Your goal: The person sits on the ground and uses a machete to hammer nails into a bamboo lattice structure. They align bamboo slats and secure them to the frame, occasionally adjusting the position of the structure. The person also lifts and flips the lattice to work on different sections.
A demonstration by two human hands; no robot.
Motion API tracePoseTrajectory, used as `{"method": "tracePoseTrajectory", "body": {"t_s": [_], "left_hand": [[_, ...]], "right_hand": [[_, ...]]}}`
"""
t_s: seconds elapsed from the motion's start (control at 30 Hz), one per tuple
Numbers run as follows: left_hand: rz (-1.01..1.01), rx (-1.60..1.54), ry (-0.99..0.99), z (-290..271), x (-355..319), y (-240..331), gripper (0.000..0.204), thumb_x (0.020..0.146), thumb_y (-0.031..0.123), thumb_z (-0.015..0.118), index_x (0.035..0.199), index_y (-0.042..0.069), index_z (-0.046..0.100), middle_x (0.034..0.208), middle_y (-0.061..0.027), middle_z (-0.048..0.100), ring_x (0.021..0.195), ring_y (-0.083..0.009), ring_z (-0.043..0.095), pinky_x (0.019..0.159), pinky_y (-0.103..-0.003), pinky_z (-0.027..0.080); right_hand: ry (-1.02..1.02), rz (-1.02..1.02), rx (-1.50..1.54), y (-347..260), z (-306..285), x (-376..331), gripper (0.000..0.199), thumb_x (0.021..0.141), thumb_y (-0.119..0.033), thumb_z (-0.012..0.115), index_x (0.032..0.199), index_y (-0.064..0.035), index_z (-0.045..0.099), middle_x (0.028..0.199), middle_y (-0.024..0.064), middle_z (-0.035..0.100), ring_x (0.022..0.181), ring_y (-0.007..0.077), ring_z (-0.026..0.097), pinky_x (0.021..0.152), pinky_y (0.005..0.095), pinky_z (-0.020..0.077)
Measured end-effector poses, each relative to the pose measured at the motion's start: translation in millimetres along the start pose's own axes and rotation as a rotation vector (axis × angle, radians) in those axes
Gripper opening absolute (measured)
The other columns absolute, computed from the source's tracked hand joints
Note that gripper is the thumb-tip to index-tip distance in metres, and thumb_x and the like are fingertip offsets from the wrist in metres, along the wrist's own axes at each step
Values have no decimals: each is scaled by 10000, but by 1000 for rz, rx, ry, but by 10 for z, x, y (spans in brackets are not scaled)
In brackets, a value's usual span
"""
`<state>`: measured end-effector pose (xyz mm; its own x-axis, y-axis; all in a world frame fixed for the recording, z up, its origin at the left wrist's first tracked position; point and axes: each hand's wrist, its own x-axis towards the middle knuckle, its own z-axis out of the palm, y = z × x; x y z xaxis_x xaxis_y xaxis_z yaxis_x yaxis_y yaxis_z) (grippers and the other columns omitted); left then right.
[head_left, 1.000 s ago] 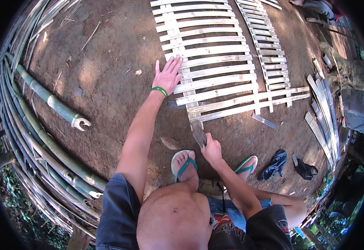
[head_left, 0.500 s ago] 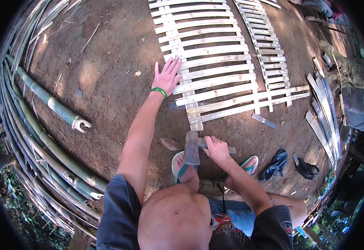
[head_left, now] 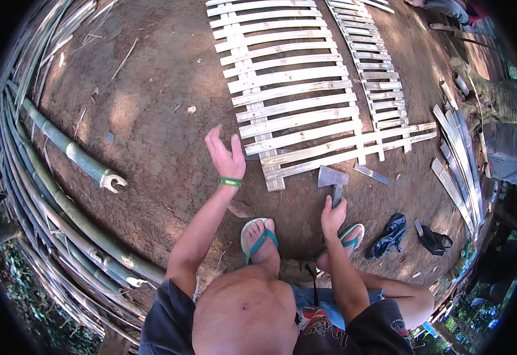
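Head view: right hand (head_left: 333, 216) clenched around handle of hatchet (head_left: 333, 179), blade raised just below near edge of bamboo slat panel (head_left: 288, 89) lying flat on bare dirt. Left hand (head_left: 225, 152) open, fingers spread, lifted above ground beside panel's corner, touching nothing. Green-strapped sandals (head_left: 259, 239) underfoot.

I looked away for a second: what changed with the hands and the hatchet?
The left hand lifted off the bamboo slat panel and now hangs open in the air. The right hand kept its grip on the hatchet, swinging its blade rightward, beside the panel's near edge. Panel and feet stayed put.
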<state>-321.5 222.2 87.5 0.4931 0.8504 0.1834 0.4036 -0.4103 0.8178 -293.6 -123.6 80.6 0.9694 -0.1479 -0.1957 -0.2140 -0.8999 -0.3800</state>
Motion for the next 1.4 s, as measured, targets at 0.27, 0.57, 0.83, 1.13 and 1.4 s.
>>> {"method": "tracePoseTrajectory", "body": {"t_s": [0.27, 0.57, 0.83, 1.13, 1.4], "left_hand": [[-785, -323, -380, 32, -1518, -1, 475, 1029, 265, 594, 1389, -37, 528, 1175, -128, 673, 1016, -180, 634, 894, -307, 506], [-922, -632, -401, 99, -1422, 25, 356, 1046, 300, 584, 1196, -5, 687, 1052, -66, 724, 930, -115, 678, 798, -285, 551], [-1074, -746, -471, 26, -1325, -56, 318, 1032, 267, 620, 1209, 6, 659, 1103, -96, 723, 990, -167, 702, 846, -301, 562], [-700, -383, -157, 2, -736, -72, 404, 931, 190, 728, 1265, -1, 602, 1152, -135, 679, 994, -225, 670, 846, -360, 537], [82, 262, -162, -149, -366, -181, 441, 864, 242, 744, 1275, 123, 642, 1286, -109, 576, 1285, -332, 473, 1085, -515, 318]], "right_hand": [[-576, 153, 743, -957, 399, -403, 333, 1025, -217, 594, 1246, 25, 655, 1099, 121, 686, 996, 186, 646, 817, 353, 523], [-876, 502, 1054, -1366, 612, -292, 388, 1033, -395, 584, 1222, -67, 669, 1154, 54, 704, 1044, 167, 636, 896, 359, 446], [-946, 450, 1104, -1224, 621, -219, 394, 1052, -363, 576, 1246, -30, 656, 1166, 80, 706, 1063, 185, 657, 921, 364, 496], [-587, 16, 558, -1251, 466, -250, 299, 990, -299, 648, 1097, -36, 739, 1025, 100, 719, 931, 254, 685, 859, 407, 529], [132, -74, -262, -332, -131, 22, 630, 863, -277, 758, 1376, -6, 511, 1299, 236, 515, 1206, 428, 508, 983, 550, 423]]}}
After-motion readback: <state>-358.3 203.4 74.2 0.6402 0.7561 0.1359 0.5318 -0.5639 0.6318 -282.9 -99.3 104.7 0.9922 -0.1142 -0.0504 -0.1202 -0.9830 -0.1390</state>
